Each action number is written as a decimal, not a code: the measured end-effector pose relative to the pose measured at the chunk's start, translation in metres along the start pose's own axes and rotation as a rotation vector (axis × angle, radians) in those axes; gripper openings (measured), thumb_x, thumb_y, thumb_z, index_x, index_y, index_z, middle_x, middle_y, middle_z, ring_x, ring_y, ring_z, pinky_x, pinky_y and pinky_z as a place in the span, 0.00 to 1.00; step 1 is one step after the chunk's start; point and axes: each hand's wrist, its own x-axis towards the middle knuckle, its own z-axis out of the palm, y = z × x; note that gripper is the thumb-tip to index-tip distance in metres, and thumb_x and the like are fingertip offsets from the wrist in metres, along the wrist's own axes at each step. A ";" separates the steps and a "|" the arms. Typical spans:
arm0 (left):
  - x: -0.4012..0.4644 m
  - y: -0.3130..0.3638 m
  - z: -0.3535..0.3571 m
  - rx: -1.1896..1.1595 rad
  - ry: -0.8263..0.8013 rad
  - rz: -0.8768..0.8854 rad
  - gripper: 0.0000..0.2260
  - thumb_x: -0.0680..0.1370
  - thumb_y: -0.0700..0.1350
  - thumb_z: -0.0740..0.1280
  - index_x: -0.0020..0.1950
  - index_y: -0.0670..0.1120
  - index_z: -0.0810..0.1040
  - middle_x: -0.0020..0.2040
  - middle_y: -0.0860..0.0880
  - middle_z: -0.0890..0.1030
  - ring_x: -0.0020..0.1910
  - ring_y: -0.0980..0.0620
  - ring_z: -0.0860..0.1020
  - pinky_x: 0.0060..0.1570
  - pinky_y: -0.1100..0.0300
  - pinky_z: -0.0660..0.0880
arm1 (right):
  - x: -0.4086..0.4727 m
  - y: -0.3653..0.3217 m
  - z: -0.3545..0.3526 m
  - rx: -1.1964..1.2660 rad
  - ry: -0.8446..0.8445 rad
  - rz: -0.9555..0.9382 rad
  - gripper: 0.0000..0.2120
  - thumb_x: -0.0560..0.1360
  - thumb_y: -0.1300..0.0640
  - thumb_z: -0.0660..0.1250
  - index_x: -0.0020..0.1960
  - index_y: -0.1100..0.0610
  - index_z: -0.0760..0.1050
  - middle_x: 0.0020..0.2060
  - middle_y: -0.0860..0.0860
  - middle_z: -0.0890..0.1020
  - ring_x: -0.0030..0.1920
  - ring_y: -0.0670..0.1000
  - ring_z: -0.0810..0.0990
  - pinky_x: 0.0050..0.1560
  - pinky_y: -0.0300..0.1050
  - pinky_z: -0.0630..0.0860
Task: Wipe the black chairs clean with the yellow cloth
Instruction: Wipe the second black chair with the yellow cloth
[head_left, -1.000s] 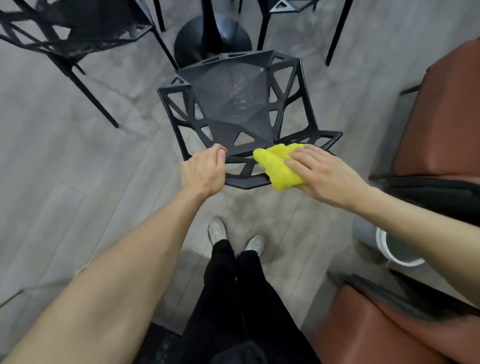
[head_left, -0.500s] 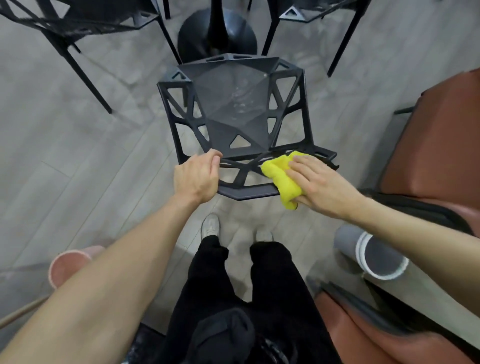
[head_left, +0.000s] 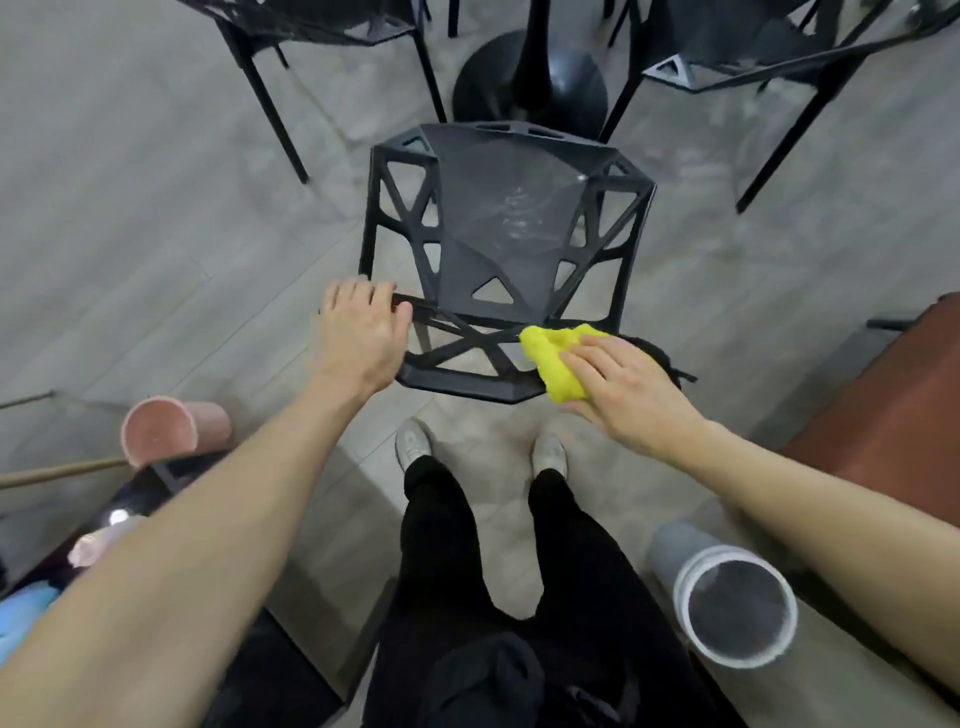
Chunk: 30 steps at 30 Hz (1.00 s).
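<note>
My right hand (head_left: 626, 387) presses the crumpled yellow cloth (head_left: 553, 358) flat-fingered onto the black lattice-frame chair (head_left: 498, 249) at five o'clock; my left hand (head_left: 361, 332) grips its backrest at eight o'clock.

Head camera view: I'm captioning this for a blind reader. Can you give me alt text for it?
Seen from above, a person's right hand presses a yellow cloth onto the backrest of a black lattice chair, while the left hand grips the backrest's other end. The person's legs, a grey floor, more black chairs and a black pedestal table base surround it.
</note>
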 end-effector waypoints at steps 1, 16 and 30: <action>-0.012 0.021 0.000 -0.083 0.022 -0.024 0.21 0.86 0.55 0.56 0.63 0.43 0.81 0.60 0.41 0.84 0.65 0.38 0.77 0.72 0.40 0.68 | 0.017 -0.018 0.007 0.004 0.001 -0.023 0.28 0.84 0.42 0.65 0.69 0.65 0.76 0.61 0.60 0.82 0.64 0.64 0.79 0.71 0.61 0.73; -0.039 0.074 0.008 -0.151 0.151 -0.253 0.20 0.86 0.58 0.56 0.50 0.51 0.84 0.45 0.50 0.86 0.51 0.45 0.82 0.64 0.46 0.72 | 0.034 -0.019 0.018 0.165 0.071 -0.189 0.18 0.82 0.54 0.66 0.65 0.66 0.79 0.59 0.60 0.84 0.61 0.62 0.83 0.63 0.58 0.80; -0.037 0.077 0.008 -0.161 0.164 -0.272 0.16 0.86 0.52 0.58 0.48 0.49 0.82 0.43 0.48 0.85 0.50 0.43 0.79 0.63 0.46 0.71 | -0.028 0.148 -0.048 0.338 -0.307 0.530 0.17 0.83 0.39 0.65 0.58 0.53 0.76 0.45 0.55 0.84 0.50 0.65 0.81 0.46 0.54 0.72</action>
